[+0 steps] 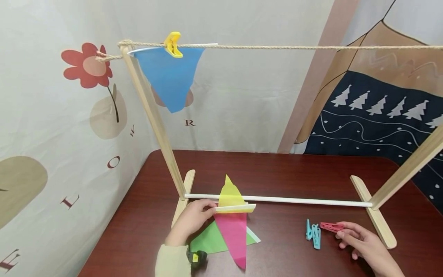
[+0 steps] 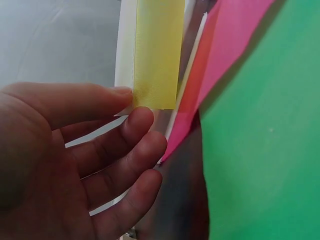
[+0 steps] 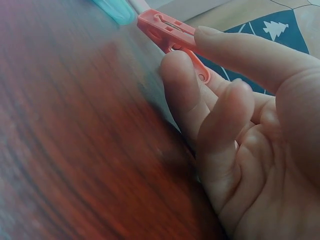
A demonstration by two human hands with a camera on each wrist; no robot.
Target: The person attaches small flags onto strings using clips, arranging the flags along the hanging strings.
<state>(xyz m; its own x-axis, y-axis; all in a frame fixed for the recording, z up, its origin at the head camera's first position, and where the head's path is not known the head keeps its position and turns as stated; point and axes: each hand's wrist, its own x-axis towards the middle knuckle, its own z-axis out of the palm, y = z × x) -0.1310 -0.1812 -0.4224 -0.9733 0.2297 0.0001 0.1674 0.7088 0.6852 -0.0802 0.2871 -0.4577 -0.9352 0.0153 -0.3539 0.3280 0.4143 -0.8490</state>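
Observation:
My left hand pinches one end of the white top strip of a yellow pennant, thumb against fingertips in the left wrist view. A pink pennant and a green pennant lie overlapped on the table below it. In my right hand a red clothespin is held between thumb and fingers, as the right wrist view also shows. Just left of it lie blue clothespins. Up on the rope, a yellow clip holds a blue pennant.
A wooden frame carries the rope, with a left post and a right post on flat feet. A white rod joins them low over the dark red table. A printed cloth hangs behind.

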